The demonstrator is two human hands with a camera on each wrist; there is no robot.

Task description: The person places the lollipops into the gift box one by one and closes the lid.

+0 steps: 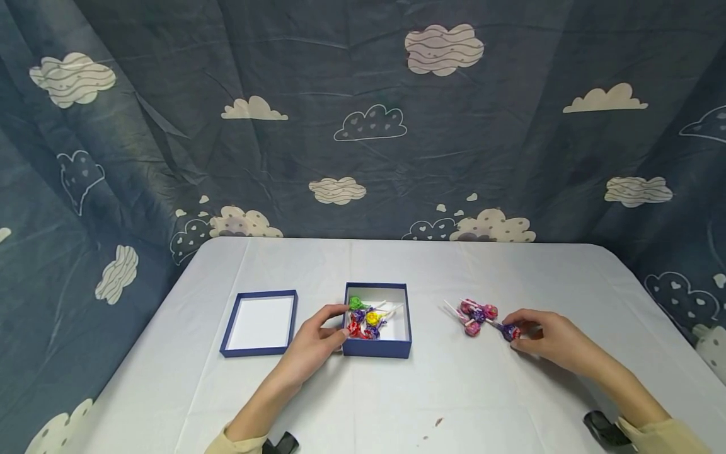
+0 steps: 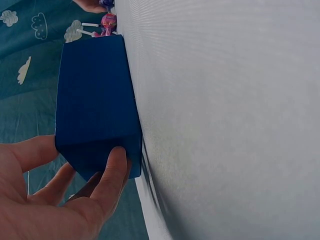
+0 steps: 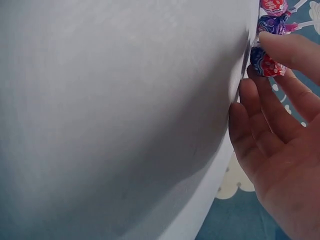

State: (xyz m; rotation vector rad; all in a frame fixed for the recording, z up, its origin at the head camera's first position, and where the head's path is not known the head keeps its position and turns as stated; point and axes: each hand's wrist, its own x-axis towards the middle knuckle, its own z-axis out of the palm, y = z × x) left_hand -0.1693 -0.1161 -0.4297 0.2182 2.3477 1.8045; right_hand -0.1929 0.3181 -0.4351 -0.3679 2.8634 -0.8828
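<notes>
An open blue box point(image 1: 377, 349) with a white inside holds several wrapped lollipops point(image 1: 372, 318) in green, yellow, red and purple. My left hand point(image 1: 317, 340) holds the box at its left side, fingertips at the rim and against the wall; the left wrist view shows them around the box's corner point(image 2: 100, 145). On the right, my right hand point(image 1: 547, 337) has its thumb and fingers around the head of a purple-and-red lollipop point(image 3: 267, 62), its stick pointing left. Just left of that, several pink and purple lollipops point(image 1: 472, 328) lie in a small cluster.
The blue-edged box lid point(image 1: 258, 323) lies inside up, left of the box. A white cloth covers the table point(image 1: 442, 384), with small brown marks near the front. Behind hangs a dark blue curtain point(image 1: 374, 82) with a cloud print.
</notes>
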